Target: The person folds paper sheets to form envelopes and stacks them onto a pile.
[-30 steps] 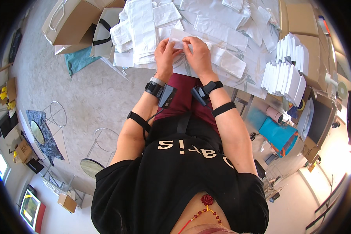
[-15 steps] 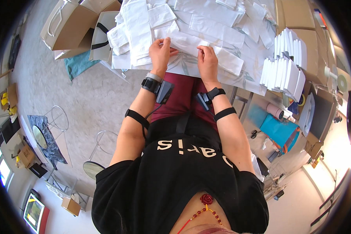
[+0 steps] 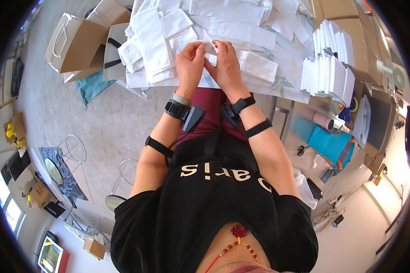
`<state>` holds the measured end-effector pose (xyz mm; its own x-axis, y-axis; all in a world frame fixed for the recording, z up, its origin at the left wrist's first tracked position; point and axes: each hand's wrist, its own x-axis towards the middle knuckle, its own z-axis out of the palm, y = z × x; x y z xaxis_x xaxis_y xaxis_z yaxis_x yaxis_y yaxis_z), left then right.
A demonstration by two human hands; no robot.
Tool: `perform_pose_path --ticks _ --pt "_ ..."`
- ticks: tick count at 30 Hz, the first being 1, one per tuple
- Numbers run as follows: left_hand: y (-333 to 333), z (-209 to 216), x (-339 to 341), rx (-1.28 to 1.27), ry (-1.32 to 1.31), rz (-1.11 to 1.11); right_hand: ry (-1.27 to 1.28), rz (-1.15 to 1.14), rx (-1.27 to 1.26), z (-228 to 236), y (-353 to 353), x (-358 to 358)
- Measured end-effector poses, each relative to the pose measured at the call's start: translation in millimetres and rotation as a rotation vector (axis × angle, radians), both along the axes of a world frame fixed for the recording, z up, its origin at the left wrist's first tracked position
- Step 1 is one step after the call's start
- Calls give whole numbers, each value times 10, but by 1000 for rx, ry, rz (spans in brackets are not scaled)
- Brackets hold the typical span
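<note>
Upper centre of frame: pinching thin white sheet (image 3: 208, 47) with left fingers (image 3: 198, 52); lying between these and right fingers (image 3: 222, 48), equally near; cannot tell whether latter clamped, nor long axis.

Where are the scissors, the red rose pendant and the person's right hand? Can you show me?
Scissors (image 3: 300, 150): head view, on the dark handles.
Red rose pendant (image 3: 238, 230): head view, middle of the flower.
Right hand (image 3: 226, 68): head view, back of the hand.

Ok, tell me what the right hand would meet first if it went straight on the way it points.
The right hand would probably first meet the long, flat white piece lying just beyond its fingertips, though height above it is hard to judge here.
</note>
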<state>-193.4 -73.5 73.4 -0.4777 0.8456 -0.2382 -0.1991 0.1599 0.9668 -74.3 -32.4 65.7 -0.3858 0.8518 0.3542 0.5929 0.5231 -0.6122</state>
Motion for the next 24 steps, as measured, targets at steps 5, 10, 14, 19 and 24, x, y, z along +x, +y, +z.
perform_pose_path --ticks 5,10,14,19,24 --pt "-2 86 190 150 310 -49 178 -255 -208 82 91 196" --pt "-151 -423 353 65 750 -132 482 -389 -322 214 237 620" --pt "-140 -484 539 -24 881 -134 736 -414 -432 328 248 996" --pt "-57 -506 676 -57 972 -103 860 -461 -509 423 227 1347" --pt "17 -562 738 -28 1013 -49 931 -513 -520 442 170 1695"
